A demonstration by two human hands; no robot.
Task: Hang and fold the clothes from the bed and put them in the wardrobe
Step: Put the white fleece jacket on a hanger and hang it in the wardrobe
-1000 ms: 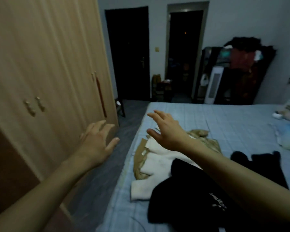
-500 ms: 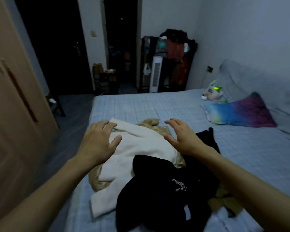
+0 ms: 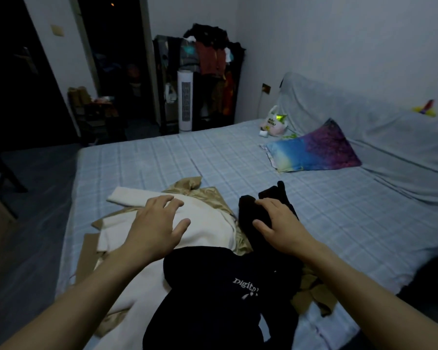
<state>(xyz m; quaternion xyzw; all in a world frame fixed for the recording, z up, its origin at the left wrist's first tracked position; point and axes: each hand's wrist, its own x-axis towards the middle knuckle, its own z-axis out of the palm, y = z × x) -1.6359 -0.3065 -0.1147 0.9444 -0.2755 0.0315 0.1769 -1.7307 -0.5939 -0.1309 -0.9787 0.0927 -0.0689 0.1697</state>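
Bed (image 3: 238, 157): covered in a pale blue checked sheet, it fills the centre and right of the frame. The clothes lie in a heap at the lower centre, near the bed's left edge.

Cream garment (image 3: 208, 223): spread flat over a tan satin-like garment (image 3: 202, 190), whose edges show above it and to its left.

Black garment with white lettering (image 3: 213, 299): lies over the lower part of the cream piece, at bottom centre. A second black garment (image 3: 271, 195) is bunched to the right of the cream piece, its far ends pointing toward the upper right.

Left hand (image 3: 154, 231): palm down over the cream garment, fingers spread and slightly bent, released and gripping nothing. Whether the fingertips touch the cloth cannot be told.

Right hand (image 3: 281, 228): palm down on the bunched black garment, fingers curved over the cloth with the thumb against it. Whether they are grasping the cloth or only resting on it cannot be told.

Surroundings: a blue-to-purple pillow (image 3: 314, 150) lies at the right of the bed, with a small plastic bag (image 3: 273, 122) beyond it. A white tower fan (image 3: 185, 99) stands at upper centre in front of a dark rack piled with clothes (image 3: 210, 61). Dark doorways occupy the upper left.
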